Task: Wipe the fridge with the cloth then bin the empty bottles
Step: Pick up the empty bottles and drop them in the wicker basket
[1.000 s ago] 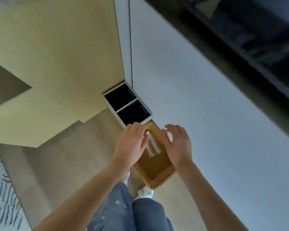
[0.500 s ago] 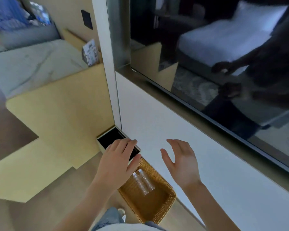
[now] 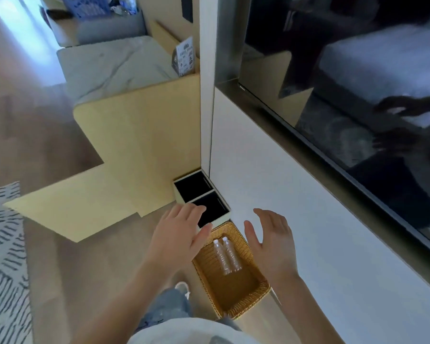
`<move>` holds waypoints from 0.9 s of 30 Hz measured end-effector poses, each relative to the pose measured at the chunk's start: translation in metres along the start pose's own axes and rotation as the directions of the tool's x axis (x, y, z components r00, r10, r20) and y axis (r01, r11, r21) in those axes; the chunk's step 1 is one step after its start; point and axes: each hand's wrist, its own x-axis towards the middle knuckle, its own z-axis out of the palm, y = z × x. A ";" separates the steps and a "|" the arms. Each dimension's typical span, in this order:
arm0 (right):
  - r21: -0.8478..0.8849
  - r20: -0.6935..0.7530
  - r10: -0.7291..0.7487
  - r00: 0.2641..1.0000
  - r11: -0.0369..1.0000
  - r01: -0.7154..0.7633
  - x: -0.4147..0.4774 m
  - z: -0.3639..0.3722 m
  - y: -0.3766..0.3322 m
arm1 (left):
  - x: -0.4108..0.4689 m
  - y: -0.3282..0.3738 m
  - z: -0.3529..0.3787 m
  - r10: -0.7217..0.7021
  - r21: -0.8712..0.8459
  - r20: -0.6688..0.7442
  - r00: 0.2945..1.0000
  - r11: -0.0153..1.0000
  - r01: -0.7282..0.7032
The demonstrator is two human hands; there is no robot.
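Note:
Two clear empty plastic bottles (image 3: 227, 255) lie side by side in a woven wicker basket (image 3: 246, 301) on the floor beside a white cabinet front (image 3: 296, 207). My left hand (image 3: 178, 238) hovers above the basket's left side, fingers spread and holding nothing. My right hand (image 3: 273, 244) hovers above its right side, palm facing left, also open. No cloth is in view. The dark glass panel (image 3: 358, 95) above the white front reflects a bed and my arms.
A two-compartment box with black insides (image 3: 200, 194) stands on the floor just beyond the basket. A pale wooden stepped counter (image 3: 134, 135) with a marble top (image 3: 114, 68) lies to the left. A striped rug (image 3: 3, 256) covers the floor at far left.
My head has tilted up, bringing the dark glass panel and marble counter into view. Both hands have risen away from the basket and stay open; the bottles remain lying in it.

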 end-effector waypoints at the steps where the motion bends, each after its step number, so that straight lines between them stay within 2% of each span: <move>1: 0.004 0.000 -0.036 0.999 0.999 0.036 0.004 0.003 -0.007 | -0.005 -0.003 -0.007 -0.032 0.000 -0.018 0.999 0.999 0.032; 6: 0.026 0.081 -0.229 0.970 0.974 0.227 0.023 0.020 -0.063 | -0.044 -0.037 -0.044 -0.209 0.021 -0.142 0.968 0.977 0.214; 12: 0.138 0.190 -0.469 0.862 0.882 0.450 0.019 0.058 -0.161 | -0.125 -0.102 -0.072 -0.417 0.011 -0.255 0.872 0.901 0.434; 20: 0.288 0.283 -0.660 0.696 0.750 0.595 -0.050 0.153 -0.293 | -0.266 -0.207 -0.078 -0.625 -0.047 -0.335 0.706 0.759 0.649; 27: 0.370 0.255 -0.748 0.613 0.661 0.652 -0.108 0.225 -0.438 | -0.392 -0.317 -0.127 -0.712 -0.038 -0.397 0.579 0.643 0.765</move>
